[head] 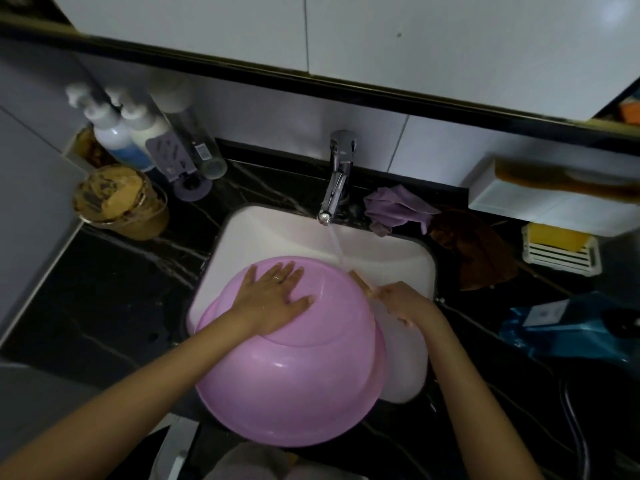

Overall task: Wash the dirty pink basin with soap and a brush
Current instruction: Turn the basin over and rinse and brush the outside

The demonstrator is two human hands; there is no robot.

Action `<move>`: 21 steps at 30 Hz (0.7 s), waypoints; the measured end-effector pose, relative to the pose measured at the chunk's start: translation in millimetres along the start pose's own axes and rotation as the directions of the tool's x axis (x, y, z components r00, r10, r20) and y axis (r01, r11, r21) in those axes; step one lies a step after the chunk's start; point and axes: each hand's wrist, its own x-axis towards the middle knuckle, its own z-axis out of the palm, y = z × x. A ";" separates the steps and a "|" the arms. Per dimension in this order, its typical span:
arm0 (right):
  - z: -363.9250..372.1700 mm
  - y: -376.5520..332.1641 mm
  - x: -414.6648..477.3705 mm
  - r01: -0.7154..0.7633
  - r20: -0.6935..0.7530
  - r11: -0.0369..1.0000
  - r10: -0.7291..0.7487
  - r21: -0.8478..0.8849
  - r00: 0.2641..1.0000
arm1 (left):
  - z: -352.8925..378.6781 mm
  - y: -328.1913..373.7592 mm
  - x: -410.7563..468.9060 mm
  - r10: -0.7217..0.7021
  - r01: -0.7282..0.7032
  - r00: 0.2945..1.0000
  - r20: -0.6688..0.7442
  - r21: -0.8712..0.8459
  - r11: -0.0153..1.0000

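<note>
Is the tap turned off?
No, water is pouring from the tap down into the sink.

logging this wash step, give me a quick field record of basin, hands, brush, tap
basin: pink, bottom up, tilted over sink
left hand: flat on basin's base
right hand: holds brush beside basin
tap: running, water falls at brush

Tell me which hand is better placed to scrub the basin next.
Probably the right. The right hand grips the brush beside the pink basin; the left hand lies flat on it, steadying it.
</note>
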 end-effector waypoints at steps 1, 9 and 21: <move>-1.2 5.2 -6.5 0.011 0.003 1.000 -0.011 0.010 1.000 | 0.7 -0.6 -0.3 -0.003 0.003 1.000 -0.006 -0.002 1.000; 4.5 -9.6 -10.5 0.004 -0.084 0.978 0.014 0.207 0.996 | -2.4 -2.6 0.0 -0.055 0.055 0.998 -0.009 -0.001 0.998; 20.6 -1.7 -17.1 0.012 -0.076 1.000 -0.012 0.005 0.997 | -13.3 -0.1 -5.8 -0.113 0.114 0.993 0.036 -0.030 0.993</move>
